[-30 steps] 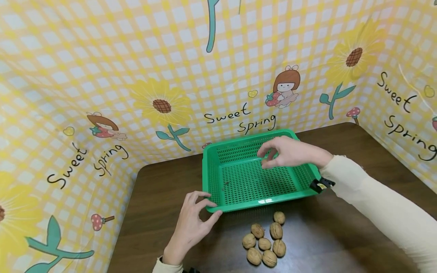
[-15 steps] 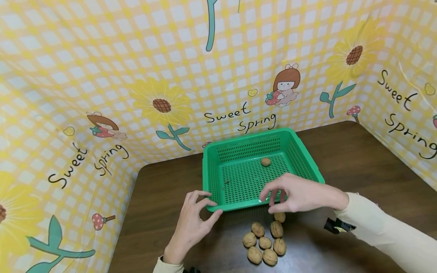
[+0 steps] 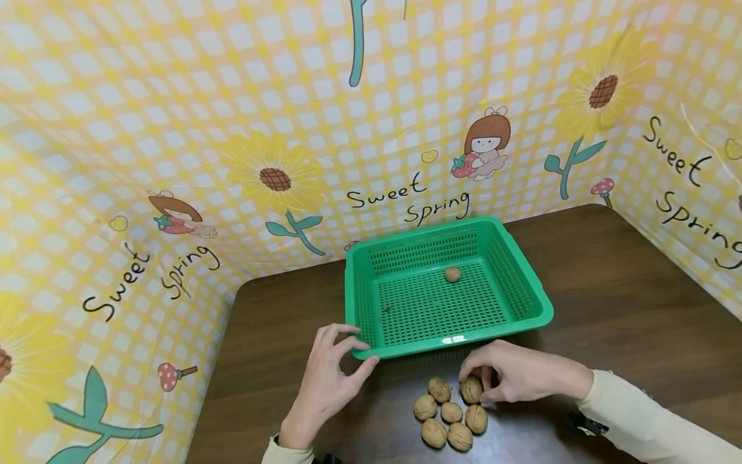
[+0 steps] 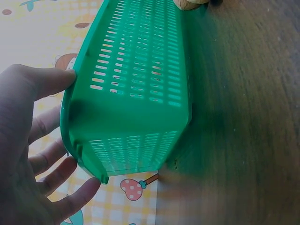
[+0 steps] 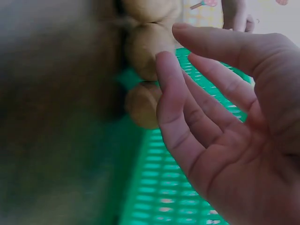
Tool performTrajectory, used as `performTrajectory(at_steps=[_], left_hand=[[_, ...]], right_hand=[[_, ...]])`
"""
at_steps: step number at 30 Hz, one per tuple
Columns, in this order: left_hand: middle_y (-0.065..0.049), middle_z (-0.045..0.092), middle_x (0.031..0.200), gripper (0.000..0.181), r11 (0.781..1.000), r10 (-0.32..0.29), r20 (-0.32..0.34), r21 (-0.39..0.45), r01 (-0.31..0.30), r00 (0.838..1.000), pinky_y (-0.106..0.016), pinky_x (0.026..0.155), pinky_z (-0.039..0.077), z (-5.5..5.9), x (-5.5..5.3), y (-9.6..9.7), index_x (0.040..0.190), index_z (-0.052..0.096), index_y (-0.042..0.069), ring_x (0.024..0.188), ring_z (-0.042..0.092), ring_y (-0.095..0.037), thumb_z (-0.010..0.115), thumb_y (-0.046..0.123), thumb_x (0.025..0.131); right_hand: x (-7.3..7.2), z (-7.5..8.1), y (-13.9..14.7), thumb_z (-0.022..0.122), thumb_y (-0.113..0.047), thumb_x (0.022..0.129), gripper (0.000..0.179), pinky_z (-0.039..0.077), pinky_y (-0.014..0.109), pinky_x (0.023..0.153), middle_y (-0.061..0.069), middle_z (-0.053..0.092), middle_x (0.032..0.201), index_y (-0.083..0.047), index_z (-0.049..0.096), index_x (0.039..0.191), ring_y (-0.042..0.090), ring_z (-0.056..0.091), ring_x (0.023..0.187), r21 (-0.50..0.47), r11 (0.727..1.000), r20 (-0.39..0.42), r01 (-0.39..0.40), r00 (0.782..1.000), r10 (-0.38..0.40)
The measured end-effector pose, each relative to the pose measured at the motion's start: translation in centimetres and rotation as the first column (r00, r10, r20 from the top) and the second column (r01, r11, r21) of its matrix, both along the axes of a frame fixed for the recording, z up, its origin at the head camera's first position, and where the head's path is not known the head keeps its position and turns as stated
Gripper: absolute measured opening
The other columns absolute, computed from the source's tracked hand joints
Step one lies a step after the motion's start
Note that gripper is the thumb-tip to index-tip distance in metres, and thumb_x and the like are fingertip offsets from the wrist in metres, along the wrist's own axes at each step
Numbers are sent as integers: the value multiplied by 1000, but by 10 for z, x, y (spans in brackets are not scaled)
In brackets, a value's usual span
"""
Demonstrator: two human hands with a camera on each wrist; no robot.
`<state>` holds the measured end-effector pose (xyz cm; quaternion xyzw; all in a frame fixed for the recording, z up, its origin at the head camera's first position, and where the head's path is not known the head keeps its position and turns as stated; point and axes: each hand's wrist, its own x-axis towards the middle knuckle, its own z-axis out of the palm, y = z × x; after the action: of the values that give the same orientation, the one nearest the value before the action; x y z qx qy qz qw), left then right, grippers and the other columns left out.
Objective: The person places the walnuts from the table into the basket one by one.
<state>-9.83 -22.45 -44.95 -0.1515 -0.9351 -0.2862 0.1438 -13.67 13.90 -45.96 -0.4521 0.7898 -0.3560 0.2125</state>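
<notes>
A green plastic basket (image 3: 406,351) with slotted walls stands on the table, one walnut (image 3: 453,274) inside it. My left hand (image 3: 327,380) holds its near left corner, thumb against the outside of the rim (image 4: 70,101) and fingers spread over the other side. In front of the basket lies a cluster of several walnuts (image 3: 451,412). My right hand (image 3: 516,372) is at the far right of this cluster, thumb and fingers bent about one walnut (image 3: 471,390). In the right wrist view, the thumb and fingertips (image 5: 165,58) are apart, beside a walnut (image 5: 143,51). The hand hides part of the cluster.
The dark wooden table (image 3: 608,277) extends on both sides of the basket. A yellow checked cloth (image 3: 324,109) with printed flowers stands up behind and along the sides. A small dark speck (image 3: 387,309) lies on the basket floor.
My right hand has let go of a walnut in the basket, then moved back over the near rim and down to the cluster. The left hand has stayed at the corner.
</notes>
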Motion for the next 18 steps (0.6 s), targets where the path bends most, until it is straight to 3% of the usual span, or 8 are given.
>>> performTrajectory(at_steps=[8,18], left_hand=[[0,66,131,13,1000,-6,-7,15,6,1000,-59,105,49,0,0,0,95,78,29,130,51,-27,89,32,89],[-1,66,132,12,999,-8,2,32,8,1000,-61,105,48,-2,0,1,95,78,28,132,50,-27,88,32,89]], right_hand=[[2,-19,2,80,-8,94,32,57,17,69,0,74,121,-10,73,126,-8,64,83,-35,999,-60,25,998,-27],[3,-20,2,82,-10,93,32,56,18,70,0,75,121,-10,75,124,-10,62,79,-9,999,-98,43,994,-44]])
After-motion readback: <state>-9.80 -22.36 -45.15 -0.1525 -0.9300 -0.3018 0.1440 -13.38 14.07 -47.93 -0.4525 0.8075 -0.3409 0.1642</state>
